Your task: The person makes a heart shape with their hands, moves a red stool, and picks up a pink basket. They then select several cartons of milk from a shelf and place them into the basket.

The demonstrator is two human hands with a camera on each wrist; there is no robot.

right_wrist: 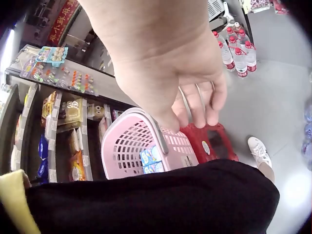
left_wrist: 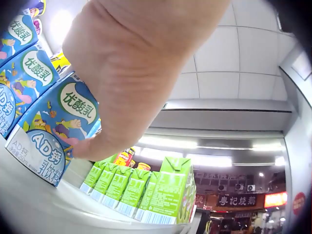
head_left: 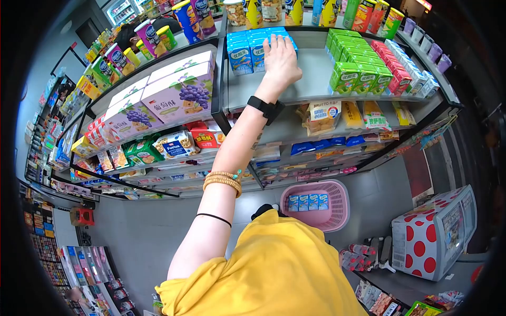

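In the head view my left hand (head_left: 282,63), with a dark watch at its wrist, reaches onto the upper shelf. Its fingers lie extended over a block of blue drink cartons (head_left: 241,57). From the left wrist view, the thumb (left_wrist: 90,148) sits at the right edge of the nearest blue carton (left_wrist: 58,129); the other fingers are hidden behind the hand. Low down, my right hand (right_wrist: 165,87) hangs with loosely bent fingers and nothing in them. Below it in that view is a pink basket (right_wrist: 119,141) with several blue cartons (right_wrist: 152,160) inside.
Green cartons (head_left: 348,78) and red cartons (head_left: 392,68) stand to the right on the same shelf. Purple grape-print boxes (head_left: 182,89) fill the left bay. Black shelf posts (head_left: 218,79) divide the bays. Bottles (right_wrist: 239,56) and a polka-dot freezer (head_left: 421,242) stand on the floor.
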